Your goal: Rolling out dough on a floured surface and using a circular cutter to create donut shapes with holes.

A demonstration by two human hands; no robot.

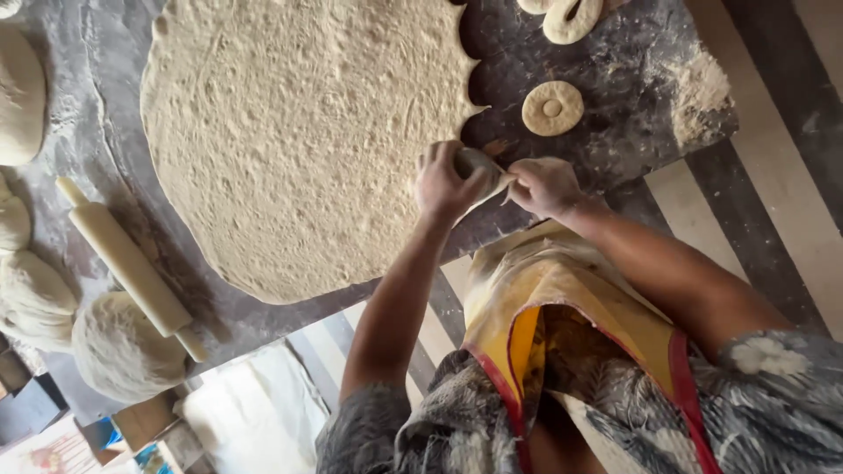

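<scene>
At the scalloped edge of the rolled dough sheet (299, 132), the left hand (446, 183) and right hand (544, 186) together pinch a small cut dough piece (481, 167), which could tear if pulled too hard.

The small dough piece (481, 167) is a pale, flour-dusted lump, pinched between both hands just off the 3 o'clock edge of the dough sheet (299, 140). The dough sheet is a large, thin, roughly round disc, beige with a pitted, floured surface, lying flat on the dark work surface. Its edge from 1 to 3 o'clock is scalloped by a row of circular cut-outs.
</scene>
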